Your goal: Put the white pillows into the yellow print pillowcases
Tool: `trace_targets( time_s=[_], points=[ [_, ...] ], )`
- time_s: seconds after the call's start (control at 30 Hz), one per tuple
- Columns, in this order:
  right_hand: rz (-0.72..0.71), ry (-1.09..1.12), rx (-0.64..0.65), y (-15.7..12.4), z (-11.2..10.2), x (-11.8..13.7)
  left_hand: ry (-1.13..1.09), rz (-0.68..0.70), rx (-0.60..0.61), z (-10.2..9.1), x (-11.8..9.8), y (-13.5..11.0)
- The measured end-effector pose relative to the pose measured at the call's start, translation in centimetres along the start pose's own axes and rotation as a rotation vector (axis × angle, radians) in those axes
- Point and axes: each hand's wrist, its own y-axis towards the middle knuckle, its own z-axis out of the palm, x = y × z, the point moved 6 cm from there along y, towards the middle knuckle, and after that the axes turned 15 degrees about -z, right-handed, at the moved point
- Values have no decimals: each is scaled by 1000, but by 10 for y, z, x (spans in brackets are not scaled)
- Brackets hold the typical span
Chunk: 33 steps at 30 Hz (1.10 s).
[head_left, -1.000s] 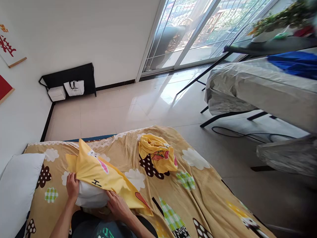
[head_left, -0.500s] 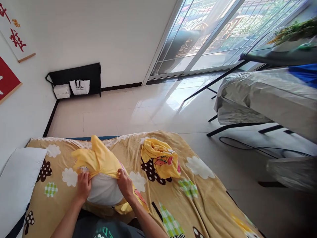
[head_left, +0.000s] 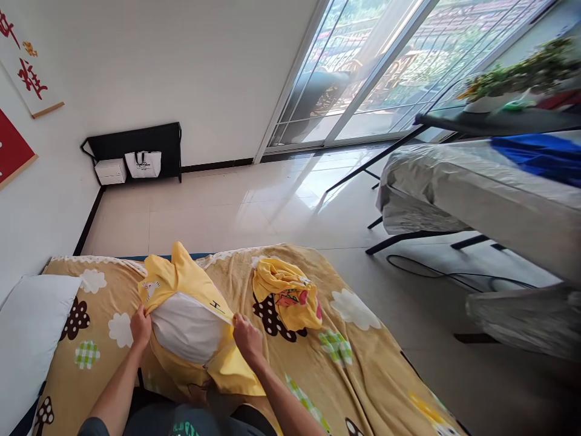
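Both hands grip the opening of a yellow pillowcase [head_left: 193,275] in front of my body. Its open edge is stretched wide between them, with printed designs on the cloth. A white pillow [head_left: 187,330] shows through the opening, partly covered by yellow fabric above and below. My left hand [head_left: 140,327] pinches the left side of the edge. My right hand [head_left: 248,340] is closed on the right side. Right of the pillowcase lies a crumpled yellow printed cloth [head_left: 295,300], untouched.
A tan patterned blanket [head_left: 363,375] covers the bed. Another white pillow [head_left: 39,321] lies at the left. Beyond are a black rack [head_left: 170,145] with a white bag [head_left: 143,165] and a white box [head_left: 110,172]. Plastic-wrapped furniture [head_left: 431,194] stands at the right.
My hands have moved apart, pulling the pillowcase opening wider. More of the white pillow shows, and the yellow cloth above it lies flatter. The view has shifted slightly right.
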Motion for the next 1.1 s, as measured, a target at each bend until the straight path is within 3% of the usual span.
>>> trace_targets(
  time_s=[0.1, 0.23, 0.33, 0.47, 0.53, 0.63, 0.7, 0.83, 0.93, 1.03, 1.1],
  points=[
    [-58, 75, -78, 15, -19, 17, -54, 76, -62, -24, -29, 0],
    [-145, 187, -129, 32, -27, 52, -109, 219, -36, -38, -70, -3],
    [-132, 223, -192, 39, -45, 47, -131, 245, -25, -53, -78, 9],
    [-38, 211, -336, 27, -70, 25, -205, 135, -193, -75, -60, 17],
    [-83, 233, -297, 25, -65, 32, -229, 129, -223, -73, -56, 11],
    [-176, 269, -184, 31, -54, 49, -236, 181, -170, -70, -53, 10],
    [-153, 252, -181, 36, -56, 48, -241, 166, -185, -80, -44, 21],
    [-45, 174, -213, 36, -67, 32, -272, 12, -351, -96, -16, 32],
    [-39, 135, -122, 39, -62, 31, -262, -48, -336, -70, 5, 4],
    [-29, 92, -33, 48, -53, 33, -196, -61, -180, -34, 31, -29],
    [-23, 73, -17, 53, -50, 33, -145, -74, -98, -21, 46, -35]
  ],
)
